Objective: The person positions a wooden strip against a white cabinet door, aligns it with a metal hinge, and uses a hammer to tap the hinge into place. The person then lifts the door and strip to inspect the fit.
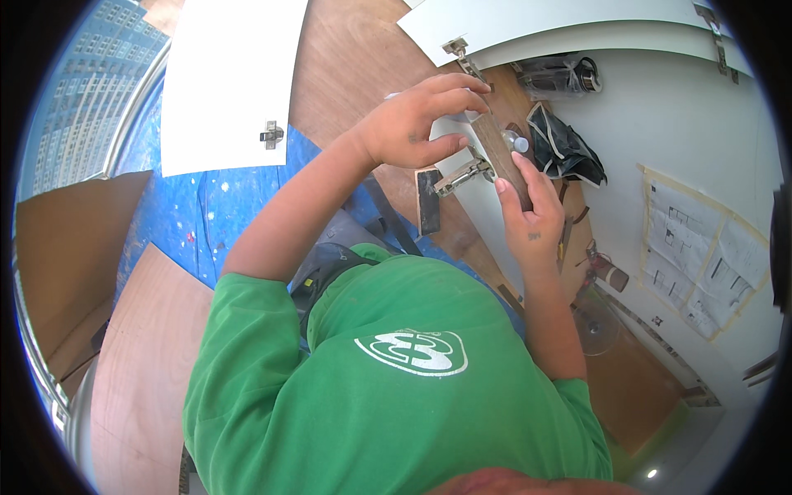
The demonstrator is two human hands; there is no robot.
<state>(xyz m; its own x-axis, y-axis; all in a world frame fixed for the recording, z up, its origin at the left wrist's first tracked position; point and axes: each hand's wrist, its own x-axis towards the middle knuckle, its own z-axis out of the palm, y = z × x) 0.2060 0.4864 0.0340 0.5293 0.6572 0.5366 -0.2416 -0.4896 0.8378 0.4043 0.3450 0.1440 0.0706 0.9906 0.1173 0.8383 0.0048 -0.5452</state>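
My right hand [534, 219] is closed on the near part of a narrow brown wood-grain strip [497, 150], thumb on one side and fingers on the other. At the strip's far end is my left hand [421, 120], its fingers bent and apart from the thumb; whether the fingertips touch the strip is unclear. Beside the strip, a metal cabinet hinge [464, 176] sticks out over a white panel [478, 204]. Another hinge [467, 62] sits beyond my left fingers, at the edge of a white door [544, 25].
Left of my arm lies a white panel [227, 82] with a hinge fitting, over blue sheeting [219, 206]. A dark sanding block [428, 202], a small clear bottle [517, 142], a black pouch [565, 147] and a wrapped flask [561, 78] lie nearby. Drawings [693, 247] are taped up at right.
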